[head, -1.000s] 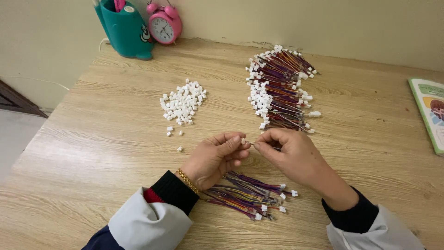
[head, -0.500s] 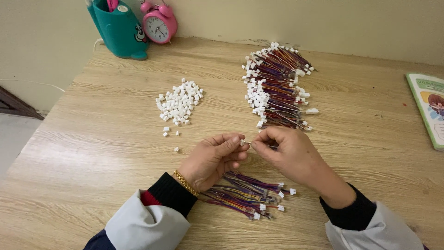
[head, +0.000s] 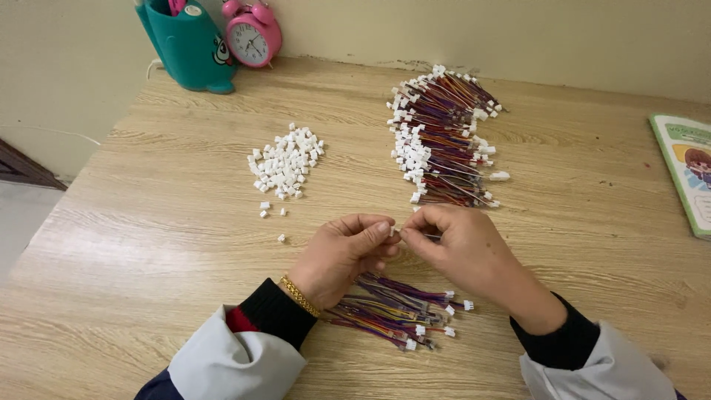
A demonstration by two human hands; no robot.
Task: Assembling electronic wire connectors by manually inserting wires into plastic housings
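Multicoloured wires in a loose bundle (head: 392,311) are lying on the wooden surface (head: 148,244) nearest the person, partly under the wrists. Just beyond, the left hand (head: 342,255) and right hand (head: 461,248) are meeting fingertip to fingertip, their fingers pinching narrowly on a small white connector (head: 394,230) and a thin wire between them. Farther out, a heap of white connectors (head: 285,163) is sitting left, a larger pile of finished wires (head: 444,137) right. Farthest back, a teal holder (head: 189,44) and pink alarm clock (head: 253,33) are standing.

Left hand (head: 342,255) and right hand (head: 459,248) pinching what looks like a small white connector (head: 393,230), wooden table (head: 148,222)
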